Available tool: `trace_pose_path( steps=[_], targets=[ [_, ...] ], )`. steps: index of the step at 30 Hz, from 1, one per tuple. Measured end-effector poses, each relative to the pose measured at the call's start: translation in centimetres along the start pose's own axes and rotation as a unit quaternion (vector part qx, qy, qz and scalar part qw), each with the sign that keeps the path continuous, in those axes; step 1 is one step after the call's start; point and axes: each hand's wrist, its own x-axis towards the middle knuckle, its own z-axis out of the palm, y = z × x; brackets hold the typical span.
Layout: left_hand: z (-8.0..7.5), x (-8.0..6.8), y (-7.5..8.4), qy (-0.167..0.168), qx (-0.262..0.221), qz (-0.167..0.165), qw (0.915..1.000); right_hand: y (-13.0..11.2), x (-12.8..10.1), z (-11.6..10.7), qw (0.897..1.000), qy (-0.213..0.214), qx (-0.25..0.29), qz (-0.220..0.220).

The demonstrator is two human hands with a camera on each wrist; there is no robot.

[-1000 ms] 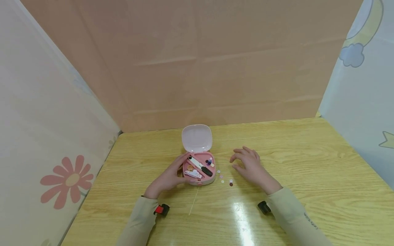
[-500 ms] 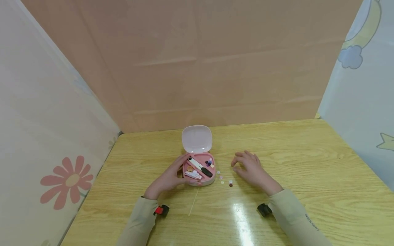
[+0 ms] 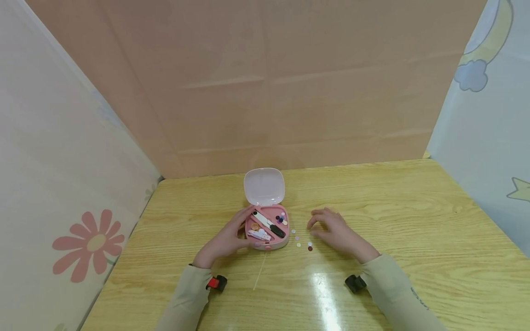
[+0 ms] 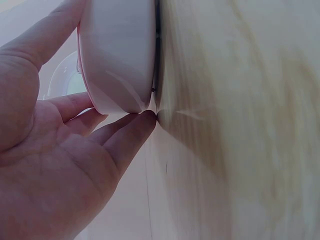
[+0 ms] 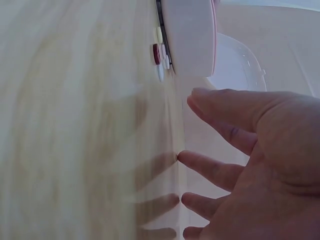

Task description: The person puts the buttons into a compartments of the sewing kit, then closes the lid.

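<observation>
A small pink box stands open on the wooden table, its pale lid tilted back. Inside lie a black-and-white tool, several small buttons and a white piece. My left hand holds the box's left side between thumb and fingers; the left wrist view shows the box held in the hand. Loose buttons lie just right of the box. My right hand rests open beside them, fingertips on the table, the box beyond.
A thin pale stick lies on the table in front of the box. Cardboard panels close off the back, and patterned sheets wall both sides. The table stretches wide to the right of my hand.
My right hand has slid a little nearer and to the left, closer to the loose buttons. The left hand and the box have stayed put.
</observation>
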Motion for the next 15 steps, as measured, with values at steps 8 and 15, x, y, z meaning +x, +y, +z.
trace_pose_path(
  steps=[8, 15],
  targets=[
    [-0.6, -0.8, 2.4, -0.022, -0.026, 0.006, 0.9994, 0.0, -0.1, 0.2, 0.999, -0.021, 0.032, 0.005],
    [-0.5, -0.8, 2.4, -0.012, -0.018, -0.004, 0.9998, 0.3, -0.2, 0.3, 0.998, -0.046, 0.034, 0.012]
  ],
)
